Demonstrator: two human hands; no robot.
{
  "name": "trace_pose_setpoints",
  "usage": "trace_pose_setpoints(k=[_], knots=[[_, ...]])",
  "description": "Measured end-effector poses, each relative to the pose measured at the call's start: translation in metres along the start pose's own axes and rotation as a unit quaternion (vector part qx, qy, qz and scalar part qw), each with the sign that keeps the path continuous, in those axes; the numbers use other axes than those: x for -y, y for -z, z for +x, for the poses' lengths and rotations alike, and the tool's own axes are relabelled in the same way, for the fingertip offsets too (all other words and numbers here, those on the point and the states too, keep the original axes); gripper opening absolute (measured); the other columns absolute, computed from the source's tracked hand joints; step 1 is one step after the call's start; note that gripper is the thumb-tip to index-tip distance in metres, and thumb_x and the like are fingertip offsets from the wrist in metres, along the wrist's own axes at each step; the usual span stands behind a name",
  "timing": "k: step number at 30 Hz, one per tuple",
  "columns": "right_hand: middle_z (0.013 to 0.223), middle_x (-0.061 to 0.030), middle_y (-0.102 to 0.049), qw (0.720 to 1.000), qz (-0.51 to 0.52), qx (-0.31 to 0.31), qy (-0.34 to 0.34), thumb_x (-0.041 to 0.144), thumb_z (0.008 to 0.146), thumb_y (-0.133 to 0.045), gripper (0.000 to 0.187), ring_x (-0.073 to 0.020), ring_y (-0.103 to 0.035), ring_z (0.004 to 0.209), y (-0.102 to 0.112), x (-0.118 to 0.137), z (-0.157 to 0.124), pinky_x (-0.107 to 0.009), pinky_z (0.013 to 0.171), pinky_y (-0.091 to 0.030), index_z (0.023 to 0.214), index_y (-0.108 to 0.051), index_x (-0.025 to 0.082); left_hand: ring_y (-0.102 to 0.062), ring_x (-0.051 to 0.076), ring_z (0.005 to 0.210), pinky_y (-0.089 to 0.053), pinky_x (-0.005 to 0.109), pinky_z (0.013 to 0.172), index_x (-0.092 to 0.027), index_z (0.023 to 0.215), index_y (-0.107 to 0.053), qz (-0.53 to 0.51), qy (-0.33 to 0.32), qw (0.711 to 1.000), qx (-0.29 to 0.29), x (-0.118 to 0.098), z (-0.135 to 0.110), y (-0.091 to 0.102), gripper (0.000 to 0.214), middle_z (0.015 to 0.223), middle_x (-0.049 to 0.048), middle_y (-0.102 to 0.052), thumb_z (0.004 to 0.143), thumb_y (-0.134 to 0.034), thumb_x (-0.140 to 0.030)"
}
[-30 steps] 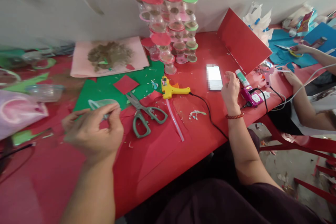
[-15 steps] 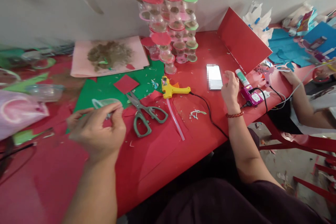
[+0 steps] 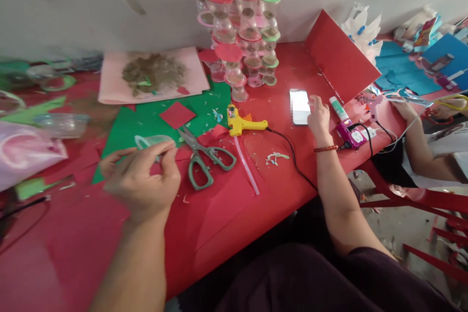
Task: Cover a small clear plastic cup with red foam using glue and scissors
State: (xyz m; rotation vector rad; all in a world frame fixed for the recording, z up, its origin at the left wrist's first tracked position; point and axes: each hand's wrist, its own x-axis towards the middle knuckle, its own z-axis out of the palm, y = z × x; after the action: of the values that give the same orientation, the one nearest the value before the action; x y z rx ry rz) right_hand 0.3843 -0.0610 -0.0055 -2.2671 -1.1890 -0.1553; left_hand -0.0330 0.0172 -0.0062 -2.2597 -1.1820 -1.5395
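Observation:
My left hand is closed on a clear plastic cup, of which only the pale rim and part of the wall show above the fingers. My right hand holds nothing; its index finger reaches out to the lit screen of a phone lying on the table, while the other fingers curl loosely. Between the hands lie green-handled scissors with slightly parted blades and a yellow glue gun with a clear glue stick below it. A red paper square rests on green paper.
Stacked clear cups with coloured paper discs stand by the wall. A pink sheet bears brown grains. To the right are a glue tube, a purple power strip and a red folded board. A co-worker's arm holds scissors beyond.
My right index finger has stretched out to the phone screen. My left hand keeps the cup in about the same place. At the right, the co-worker's yellow-handled scissors have come into view.

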Motion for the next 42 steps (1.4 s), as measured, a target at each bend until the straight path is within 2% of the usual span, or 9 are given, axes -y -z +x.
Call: trace_pose_setpoints(k=[6, 11, 16, 23, 31, 42], knots=[[0.122, -0.0129, -0.078, 1.000, -0.015, 0.008, 0.006, -0.008, 0.070, -0.038, 0.072, -0.0252, -0.066, 0.106, -0.004, -0.004, 0.003, -0.042, 0.098, -0.045, 0.135, -0.059, 0.016, -0.069, 0.022, 0.069, -0.051, 0.041, 0.087, -0.024, 0.098, -0.083, 0.005, -0.012, 1.000, 0.011, 0.001, -0.002, -0.001, 0.017, 0.088, 0.0095, -0.084, 0.091, -0.071, -0.034], [0.125, -0.0117, -0.077, 0.998, -0.045, 0.032, 0.009, -0.008, 0.070, -0.037, 0.076, -0.0264, -0.066, 0.112, -0.001, 0.001, 0.005, -0.041, 0.099, -0.046, 0.139, -0.056, 0.015, -0.071, 0.023, 0.073, -0.050, 0.041, 0.091, -0.025, 0.099, -0.085, -0.021, 0.022, 1.000, 0.002, 0.004, -0.005, -0.003, 0.019, 0.090, 0.0101, -0.084, 0.089, -0.072, -0.036], [0.126, -0.0110, -0.077, 0.996, -0.071, 0.058, -0.011, -0.010, 0.071, -0.039, 0.077, -0.0253, -0.065, 0.114, 0.005, 0.007, 0.005, -0.040, 0.101, -0.046, 0.141, -0.057, 0.016, -0.070, 0.024, 0.073, -0.049, 0.041, 0.093, -0.025, 0.104, -0.085, -0.037, 0.027, 0.999, 0.010, 0.003, -0.006, -0.001, 0.021, 0.091, 0.0112, -0.084, 0.088, -0.074, -0.033], [0.124, -0.0119, -0.077, 1.000, -0.025, 0.013, -0.001, -0.009, 0.069, -0.035, 0.076, -0.0260, -0.065, 0.114, 0.009, 0.007, 0.003, -0.043, 0.104, -0.046, 0.138, -0.057, 0.012, -0.070, 0.026, 0.076, -0.049, 0.044, 0.096, -0.028, 0.106, -0.085, -0.051, 0.051, 0.997, 0.019, 0.005, -0.007, -0.001, 0.021, 0.092, 0.0091, -0.084, 0.089, -0.073, -0.035], [0.117, -0.0110, -0.079, 1.000, -0.004, -0.011, -0.003, -0.010, 0.069, -0.035, 0.075, -0.0247, -0.066, 0.109, 0.011, 0.005, -0.001, -0.042, 0.102, -0.046, 0.136, -0.058, 0.014, -0.071, 0.027, 0.078, -0.048, 0.046, 0.099, -0.033, 0.106, -0.085, -0.056, 0.078, 0.995, 0.025, 0.001, -0.007, -0.001, 0.021, 0.094, 0.0049, -0.084, 0.089, -0.072, -0.036], [0.114, -0.0089, -0.080, 0.995, -0.071, 0.054, -0.034, -0.010, 0.079, -0.041, 0.065, -0.0243, -0.067, 0.106, 0.024, 0.019, -0.007, -0.036, 0.093, -0.046, 0.133, -0.063, 0.019, -0.073, 0.028, 0.077, -0.051, 0.046, 0.094, -0.025, 0.104, -0.085, -0.036, 0.037, 0.998, 0.029, 0.003, -0.006, 0.001, 0.021, 0.092, 0.0118, -0.084, 0.090, -0.072, -0.034]])
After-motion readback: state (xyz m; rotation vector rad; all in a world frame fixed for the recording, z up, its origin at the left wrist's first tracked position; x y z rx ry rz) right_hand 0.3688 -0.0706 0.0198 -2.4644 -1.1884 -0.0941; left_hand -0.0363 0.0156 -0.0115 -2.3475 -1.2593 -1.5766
